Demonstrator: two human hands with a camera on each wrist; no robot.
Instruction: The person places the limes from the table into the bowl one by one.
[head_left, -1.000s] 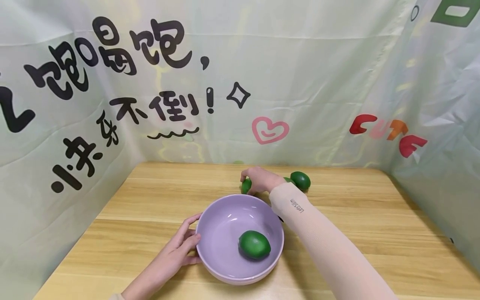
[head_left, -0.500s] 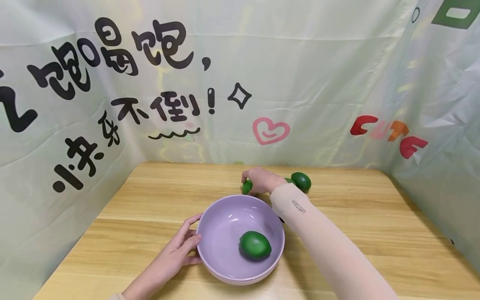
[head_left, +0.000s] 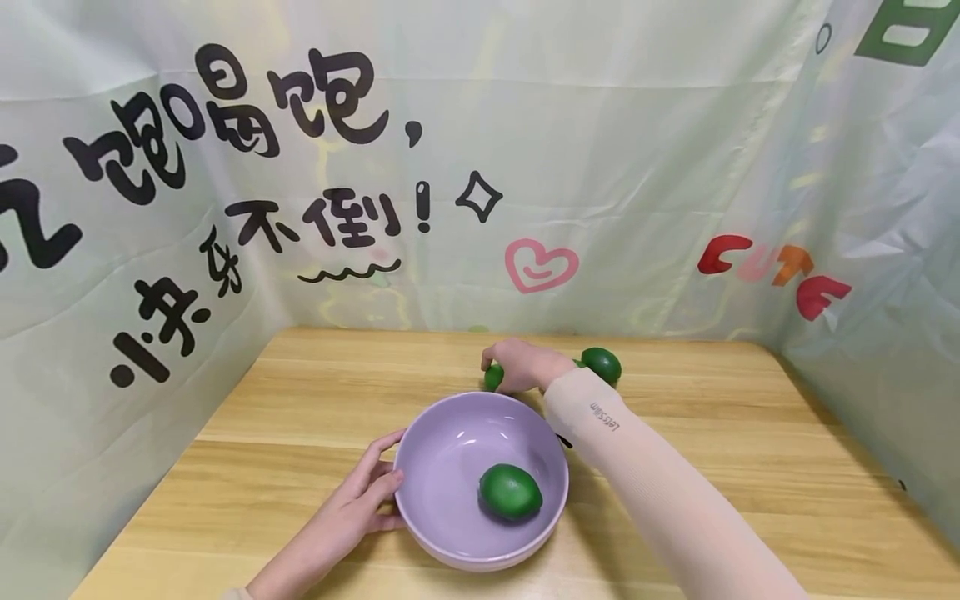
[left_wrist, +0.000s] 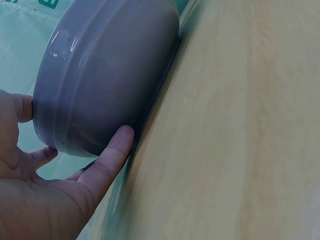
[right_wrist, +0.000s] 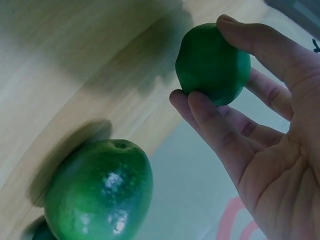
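Observation:
A lilac bowl stands on the wooden table with one green lime lying inside it. Against the bowl's left side rests my left hand, its thumb at the rim; the left wrist view shows a straight finger touching the bowl's lower wall. Behind the bowl, my right hand pinches a second lime between thumb and fingertips. That held lime is plain in the right wrist view, where another lime lies beside the hand.
At the back, right of my right hand, sits a dark green lime, with part of another green fruit showing beside it. A printed cloth walls in the table's back and sides. Wooden table top extends to the right.
Both hands, the bowl and the limes hold nearly the same places; the whole view has shifted slightly with the head.

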